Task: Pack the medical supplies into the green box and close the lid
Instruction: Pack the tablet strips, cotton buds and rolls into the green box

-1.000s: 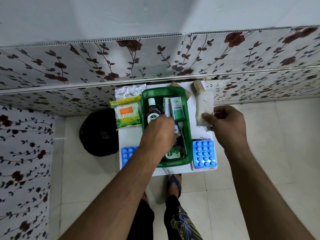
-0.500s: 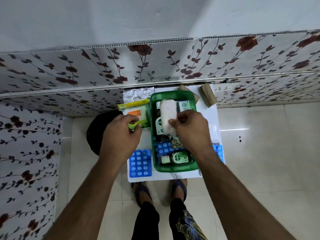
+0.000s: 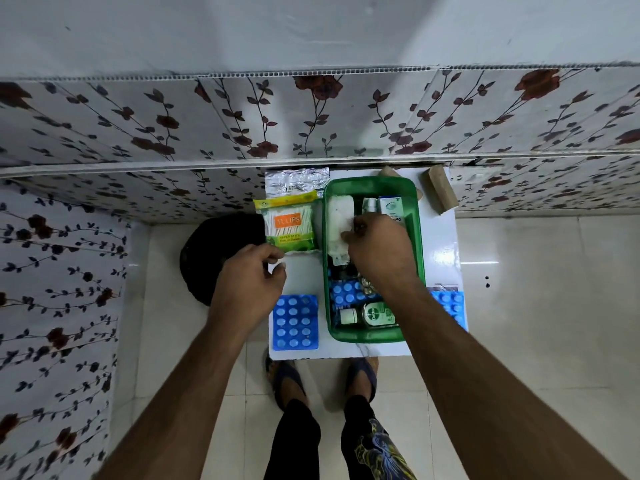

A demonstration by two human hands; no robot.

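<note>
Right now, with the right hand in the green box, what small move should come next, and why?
Probably release the white gauze roll: the right hand pinches it inside the green box, over the bottles. The left hand already touches the cotton bud pack, seemingly next in.

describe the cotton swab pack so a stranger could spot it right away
Find the green box on the small white table. Just outside its left wall lies the cotton swab pack, a clear bag of white sticks. Only it has a yellow top strip and an orange label.
</note>
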